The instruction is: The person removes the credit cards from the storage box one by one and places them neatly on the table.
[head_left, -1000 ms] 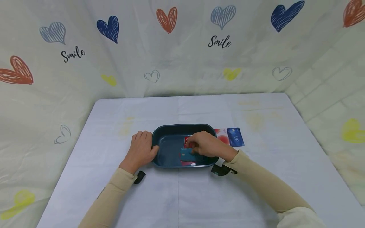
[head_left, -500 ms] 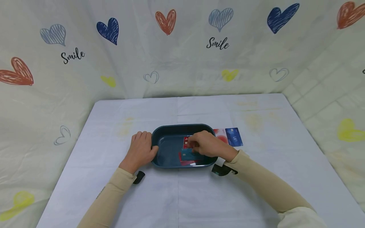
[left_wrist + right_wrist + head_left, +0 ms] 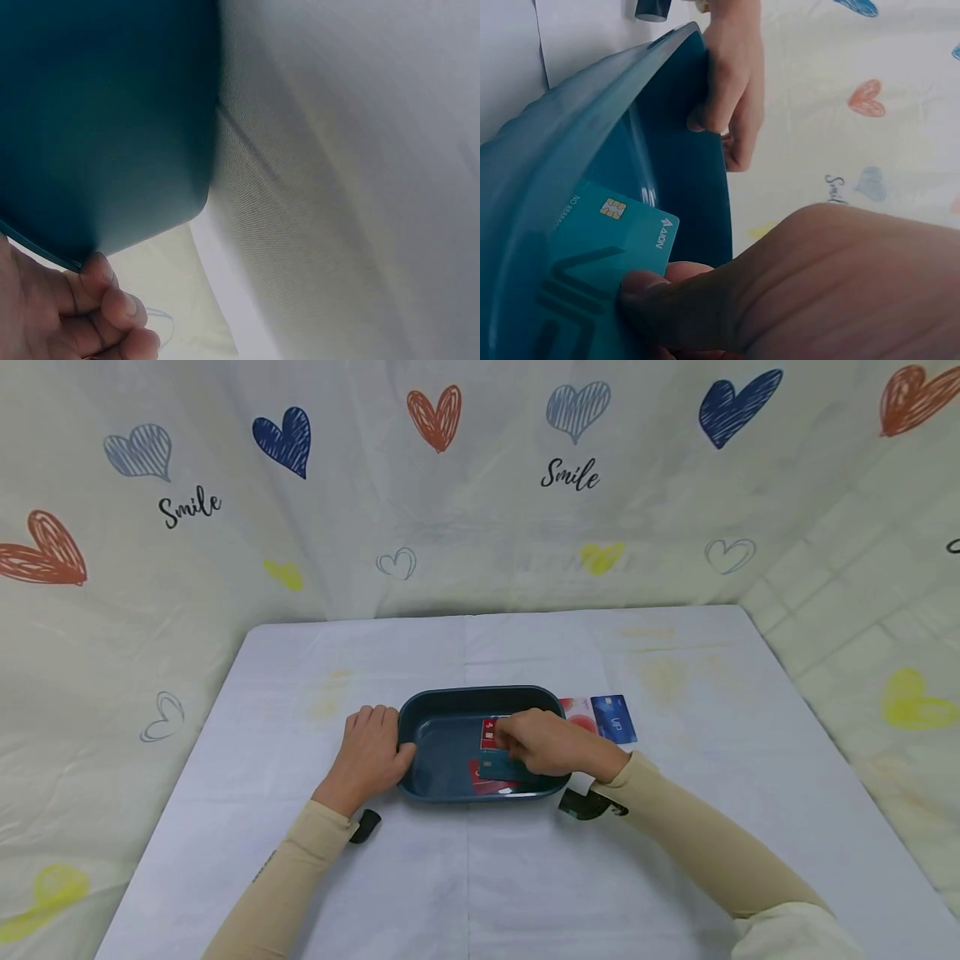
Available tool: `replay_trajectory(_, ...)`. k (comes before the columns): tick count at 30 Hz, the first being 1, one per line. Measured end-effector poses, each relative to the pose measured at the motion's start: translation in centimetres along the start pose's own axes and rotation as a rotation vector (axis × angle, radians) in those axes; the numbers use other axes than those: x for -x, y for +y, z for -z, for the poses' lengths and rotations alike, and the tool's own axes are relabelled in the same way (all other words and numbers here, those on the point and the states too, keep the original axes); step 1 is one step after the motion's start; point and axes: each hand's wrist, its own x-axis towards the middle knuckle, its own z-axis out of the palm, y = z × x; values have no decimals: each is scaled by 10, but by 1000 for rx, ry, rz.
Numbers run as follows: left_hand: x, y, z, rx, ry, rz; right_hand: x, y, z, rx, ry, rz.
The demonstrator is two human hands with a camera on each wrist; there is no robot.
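Pinching a teal card (image 3: 604,262) between the thumb and fingers of the right hand (image 3: 543,739), keeping that grip narrow inside the right half of a dark teal tray (image 3: 442,760). Showing a chip and "AION" lettering on the card (plain only in the right wrist view). Leaving any contact between card and tray floor unclear. Covering part of a dark red card (image 3: 488,787) near the tray's front wall in the head view, with a bright red card (image 3: 488,734) lying farther back. Gripping the tray's left rim with the left hand (image 3: 369,749), thumb inside, fingers outside. Resting just right of the tray on the white counter (image 3: 420,877): a pink-and-white card (image 3: 581,715), then a blue card (image 3: 613,718).
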Motion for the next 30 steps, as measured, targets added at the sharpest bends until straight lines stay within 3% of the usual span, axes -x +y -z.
replay_trajectory(14, 0, -1, -2, 8, -18, 5, -2, 4, 0, 21, -14, 85)
replay_trajectory(30, -1, -2, -1, 10, -29, 7, -2, 3, 6, -24, 9, 89)
